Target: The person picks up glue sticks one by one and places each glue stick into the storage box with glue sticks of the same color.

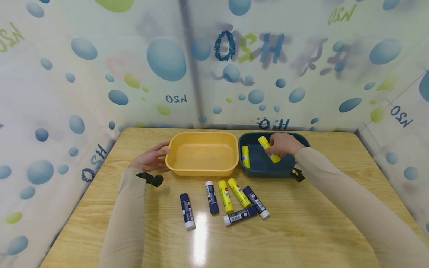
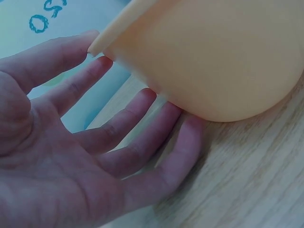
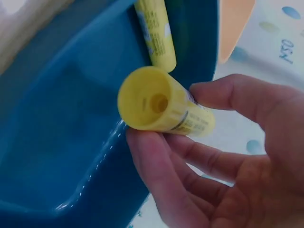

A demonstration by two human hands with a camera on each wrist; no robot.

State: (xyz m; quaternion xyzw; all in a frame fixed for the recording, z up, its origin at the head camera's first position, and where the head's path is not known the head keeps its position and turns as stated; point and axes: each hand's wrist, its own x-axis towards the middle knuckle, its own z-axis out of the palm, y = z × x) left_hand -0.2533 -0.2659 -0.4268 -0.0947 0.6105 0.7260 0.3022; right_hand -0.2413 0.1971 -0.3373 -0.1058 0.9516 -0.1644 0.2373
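The background is formed by a pale printed backdrop (image 1: 165,59), patterned with blue and green ovals and mirrored lettering. The lower part of the frame is filled by a wood-grained surface (image 1: 315,230), crossed from the lower left and lower right by two beige sleeves (image 1: 124,219). Near the centre of the frame, along the far edge of the surface, a yellow-orange tray (image 1: 202,154) is set just beside a dark blue tray (image 1: 256,158) at its right.

The left hand (image 1: 151,158) is placed at the left end of the yellow-orange tray; its fingers are relaxed and spread, with the tips rested against the outer wall and rim. The right hand (image 1: 285,144) is held over the dark blue tray, where a yellow stick (image 1: 264,143) is grasped between thumb and fingers, tilted; its hollow open end is shown in the right wrist view. A second yellow stick (image 1: 245,157) is laid along the left wall of the same tray.

Below the trays, centre of frame, two yellow glue sticks (image 1: 225,196) are laid side by side, flanked by four navy sticks (image 1: 187,211) with white ends, the leftmost well apart from the rest.
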